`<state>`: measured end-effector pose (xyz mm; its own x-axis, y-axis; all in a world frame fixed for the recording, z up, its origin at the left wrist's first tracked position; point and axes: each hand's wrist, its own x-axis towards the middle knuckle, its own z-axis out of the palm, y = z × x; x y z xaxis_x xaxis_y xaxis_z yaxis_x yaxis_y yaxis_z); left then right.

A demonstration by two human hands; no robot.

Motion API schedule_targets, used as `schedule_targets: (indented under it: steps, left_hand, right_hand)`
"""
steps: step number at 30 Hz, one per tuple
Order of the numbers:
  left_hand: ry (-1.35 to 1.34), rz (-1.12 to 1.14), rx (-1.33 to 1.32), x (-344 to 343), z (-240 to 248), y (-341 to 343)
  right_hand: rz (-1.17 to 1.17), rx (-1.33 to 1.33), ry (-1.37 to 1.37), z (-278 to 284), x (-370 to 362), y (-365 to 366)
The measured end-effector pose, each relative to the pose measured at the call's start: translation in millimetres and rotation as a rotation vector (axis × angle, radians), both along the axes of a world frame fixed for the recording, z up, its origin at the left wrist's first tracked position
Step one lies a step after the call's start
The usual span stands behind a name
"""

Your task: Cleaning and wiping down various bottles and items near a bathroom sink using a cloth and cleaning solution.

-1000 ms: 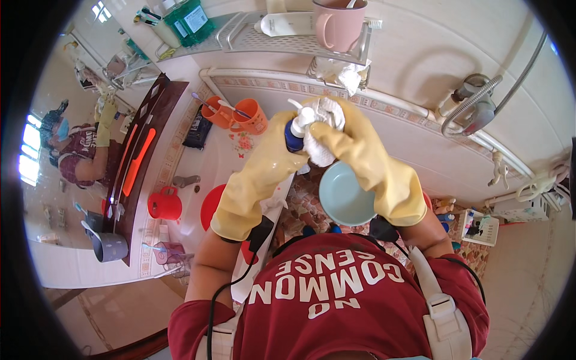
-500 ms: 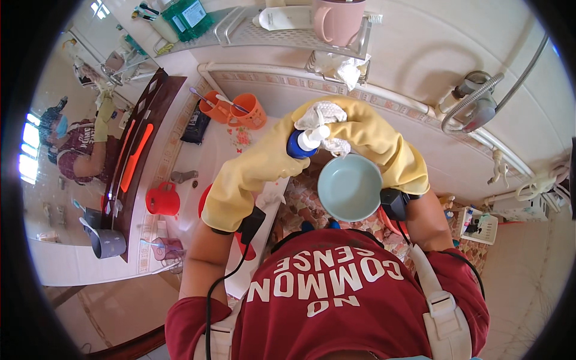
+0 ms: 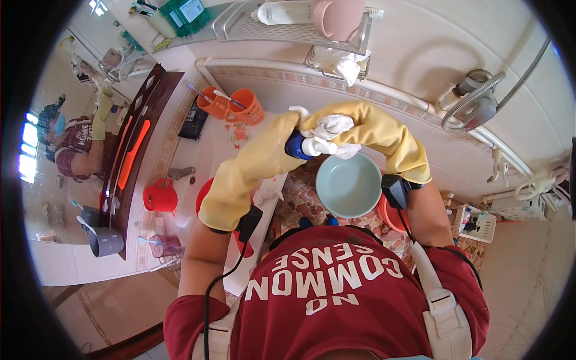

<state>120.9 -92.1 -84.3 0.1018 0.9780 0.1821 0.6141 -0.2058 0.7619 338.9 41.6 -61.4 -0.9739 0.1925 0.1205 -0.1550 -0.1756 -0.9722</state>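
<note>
Yellow rubber gloves cover both of my hands. My left hand [image 3: 280,137] is closed around a blue bottle [image 3: 295,146] with a white pump head [image 3: 317,147], which leans to the right. In my right hand [image 3: 354,117] a white cloth [image 3: 333,127] is bunched, held against the bottle's upper side. Part of the cloth also shows above the left hand's fingers and below the pump head. Several fingers are hidden behind the cloth and bottle. Below the hands, a pale blue-green basin [image 3: 348,187] stands in view, apart from them.
At the left, the white sink counter [image 3: 207,153] holds orange cups [image 3: 245,108] with toothbrushes, a red mug [image 3: 160,196] and a dark packet [image 3: 194,121]. Above are a metal shelf [image 3: 270,30] and pink mug [image 3: 339,19]. A shower tap [image 3: 478,99] juts out at right. A red bucket [image 3: 393,216] stands beside the basin.
The bottle has tipped further over, its pump head now pointing right. The cloth has shifted in the right hand and more of it shows beside the left hand's fingers.
</note>
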Motion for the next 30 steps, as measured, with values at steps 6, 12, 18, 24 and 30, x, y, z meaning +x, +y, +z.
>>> schedule_targets:
  steps: [6, 12, 18, 24, 30]
  left_hand:
    - [0.102, 0.032, 0.157, 0, 14, -3]
    - [0.156, -0.029, 0.040, 0, 16, 5]
    - [0.015, -0.063, -0.008, 4, 24, -4]
    - [-0.122, 0.028, 0.281, -9, 23, -2]
    - [-0.114, 0.027, 0.324, -6, 25, 3]
  right_hand:
    - [-0.239, 0.075, 0.177, -18, 8, 18]
    - [-0.064, 0.359, 0.198, -1, -15, 8]
    - [-0.016, 0.437, 0.021, -7, 0, 15]
    - [-0.139, 0.522, -0.127, -17, 5, 4]
    - [-0.322, 0.112, 0.330, 17, -12, -23]
